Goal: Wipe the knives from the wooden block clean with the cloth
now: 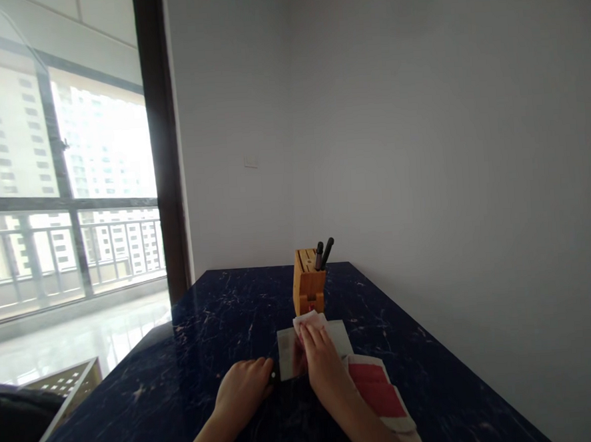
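Note:
A broad cleaver (289,353) lies flat on the dark blue marble table (207,333), its shiny blade pointing right. My left hand (243,386) is closed around its black handle at the blade's left end. My right hand (321,363) presses a pink-and-white cloth (312,321) onto the blade's flat side, fingers pointing away from me. A wooden knife block (308,288) stands just behind, with two black-handled knives (323,252) sticking out of it.
A red-and-white checked cloth (379,392) lies on the table under my right forearm. A white wall runs along the table's right and far sides. To the left are a dark window frame (163,142), a balcony railing and a perforated metal item (68,381).

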Demonstrator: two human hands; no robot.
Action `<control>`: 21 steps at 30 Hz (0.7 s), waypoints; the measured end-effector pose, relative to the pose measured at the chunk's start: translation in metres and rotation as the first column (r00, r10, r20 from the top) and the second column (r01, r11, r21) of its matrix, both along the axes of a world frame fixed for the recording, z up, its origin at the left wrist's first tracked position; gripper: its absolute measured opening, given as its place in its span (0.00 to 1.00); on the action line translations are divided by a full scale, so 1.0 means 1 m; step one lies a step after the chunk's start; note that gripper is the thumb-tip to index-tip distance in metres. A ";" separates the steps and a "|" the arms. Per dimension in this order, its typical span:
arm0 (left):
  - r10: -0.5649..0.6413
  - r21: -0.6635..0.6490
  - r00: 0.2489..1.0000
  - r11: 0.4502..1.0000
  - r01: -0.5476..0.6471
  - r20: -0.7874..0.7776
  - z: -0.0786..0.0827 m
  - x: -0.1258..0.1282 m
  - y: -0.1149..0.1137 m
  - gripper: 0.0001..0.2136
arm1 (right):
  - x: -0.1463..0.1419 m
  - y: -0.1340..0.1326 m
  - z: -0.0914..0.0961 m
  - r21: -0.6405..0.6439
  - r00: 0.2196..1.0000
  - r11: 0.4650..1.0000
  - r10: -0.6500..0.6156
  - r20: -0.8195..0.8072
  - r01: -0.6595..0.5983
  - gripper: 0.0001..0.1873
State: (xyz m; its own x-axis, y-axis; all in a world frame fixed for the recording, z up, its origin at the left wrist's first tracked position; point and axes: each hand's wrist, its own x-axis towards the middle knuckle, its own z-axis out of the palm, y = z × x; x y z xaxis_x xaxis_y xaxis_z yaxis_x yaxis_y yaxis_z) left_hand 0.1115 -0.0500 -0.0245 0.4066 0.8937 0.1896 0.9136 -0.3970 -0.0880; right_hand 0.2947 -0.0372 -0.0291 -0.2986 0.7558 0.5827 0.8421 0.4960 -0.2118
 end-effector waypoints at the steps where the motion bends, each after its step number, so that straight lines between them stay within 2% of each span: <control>1: 0.004 -0.005 1.000 1.000 -0.004 0.002 0.001 0.000 0.000 0.08 | 0.001 0.001 0.000 -0.006 1.000 1.000 -0.011 -0.017 0.011 0.30; 3: 0.008 -0.015 1.000 1.000 -0.008 0.004 0.002 0.001 -0.001 0.08 | -0.002 -0.001 -0.002 -0.028 0.999 1.000 0.003 -0.048 -0.004 0.28; 9: 0.010 0.000 1.000 1.000 -0.010 0.009 0.000 -0.001 0.000 0.07 | -0.026 -0.020 -0.011 -0.084 0.981 0.984 0.148 -0.125 -0.159 0.20; 14: -0.012 0.019 1.000 1.000 0.011 0.016 -0.005 -0.002 0.001 0.07 | -0.030 -0.030 -0.009 -0.126 0.972 0.979 0.132 -0.192 -0.158 0.16; 21: -0.015 0.019 1.000 1.000 0.015 0.008 -0.003 0.000 -0.001 0.08 | -0.032 -0.027 -0.007 -0.172 0.950 0.965 0.146 -0.277 -0.198 0.16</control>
State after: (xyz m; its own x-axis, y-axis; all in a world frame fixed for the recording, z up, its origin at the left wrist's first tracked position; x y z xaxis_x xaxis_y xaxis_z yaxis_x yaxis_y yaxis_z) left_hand 0.1114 -0.0508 -0.0280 0.4186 0.8835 0.2102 0.9081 -0.4093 -0.0882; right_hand 0.2631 -0.0640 -0.0360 -0.2919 0.8129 0.5040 0.6501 0.5551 -0.5189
